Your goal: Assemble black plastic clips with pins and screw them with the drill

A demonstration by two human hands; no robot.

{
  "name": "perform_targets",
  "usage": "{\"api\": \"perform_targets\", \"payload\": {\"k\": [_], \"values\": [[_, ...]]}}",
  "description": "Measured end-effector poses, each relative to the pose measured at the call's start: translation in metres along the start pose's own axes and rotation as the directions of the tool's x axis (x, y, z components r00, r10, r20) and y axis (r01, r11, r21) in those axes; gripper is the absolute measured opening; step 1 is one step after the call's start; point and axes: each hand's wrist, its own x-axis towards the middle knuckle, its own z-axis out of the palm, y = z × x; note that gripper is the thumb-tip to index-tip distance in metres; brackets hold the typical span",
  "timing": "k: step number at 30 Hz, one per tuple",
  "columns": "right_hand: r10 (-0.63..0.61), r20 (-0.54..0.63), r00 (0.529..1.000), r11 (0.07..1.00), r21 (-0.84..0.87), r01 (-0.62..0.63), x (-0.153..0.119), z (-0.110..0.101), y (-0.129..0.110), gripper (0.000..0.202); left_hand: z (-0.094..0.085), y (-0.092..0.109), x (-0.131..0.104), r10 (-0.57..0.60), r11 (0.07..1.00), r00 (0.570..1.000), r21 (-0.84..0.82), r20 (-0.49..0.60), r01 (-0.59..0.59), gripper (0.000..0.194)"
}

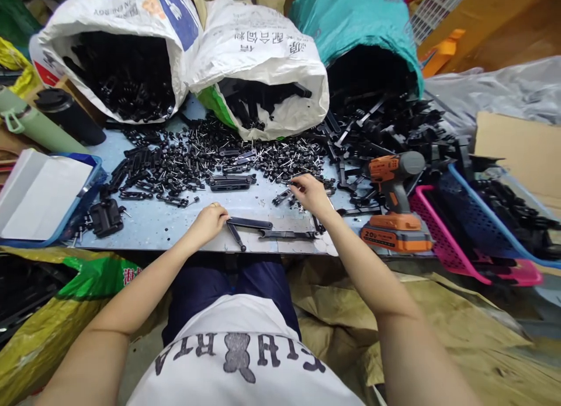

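Observation:
My left hand point(209, 224) is closed on the end of a black jointed plastic arm point(250, 223), with a shorter black piece angled down from that end towards the table edge. Just right of it a separate black bar with a forked end point(287, 235) lies along the table's front. My right hand point(310, 194) reaches to the near edge of the pile of black-headed screws point(284, 160), thumb and fingers pinched together. Whatever is between its fingertips is too small to make out. Small black and metal pieces lie just under that hand.
Behind the pile lie two white sacks point(263, 44) and a teal sack point(359, 20), open towards me, with black parts inside. An orange cordless drill point(397, 201) stands at right beside pink point(451, 242) and blue baskets point(495, 219). Bottles and a blue tray point(74, 210) are at left.

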Motion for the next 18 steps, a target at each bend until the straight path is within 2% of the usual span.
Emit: {"api": "perform_targets", "payload": {"k": [3,5,8,11,14,16,18], "values": [[0.013,0.124,0.992,0.96,0.275,-0.047,-0.026,0.002,-0.018,0.022,-0.005,0.009,0.003,-0.008,0.988,0.995,0.153,0.095,-0.007,0.019],[0.01,0.244,0.97,0.928,0.36,-0.1,-0.039,0.005,-0.028,0.019,-0.009,0.016,0.005,0.015,0.971,0.986,0.234,0.166,-0.054,0.021],[0.001,0.372,0.928,0.949,0.293,-0.118,-0.049,0.007,-0.043,0.014,-0.011,0.027,0.009,0.054,0.947,0.967,0.296,0.247,-0.128,0.023],[-0.037,0.427,0.903,0.999,0.05,0.017,-0.047,0.005,-0.063,0.014,-0.007,0.034,0.014,0.056,0.935,0.962,0.324,0.269,-0.145,0.028],[-0.065,0.514,0.855,0.957,-0.211,0.2,-0.045,0.0,-0.08,0.019,-0.001,0.033,0.01,0.068,0.95,0.978,0.288,0.197,-0.124,0.023],[-0.037,0.555,0.831,0.921,-0.303,0.243,-0.047,-0.002,-0.084,0.022,0.002,0.03,-0.001,0.047,0.969,0.998,0.239,0.046,-0.057,0.041],[-0.079,0.522,0.849,0.921,-0.288,0.263,-0.052,0.001,-0.085,0.024,0.007,0.027,-0.019,-0.047,0.979,0.993,0.191,-0.11,0.067,0.049]]}}
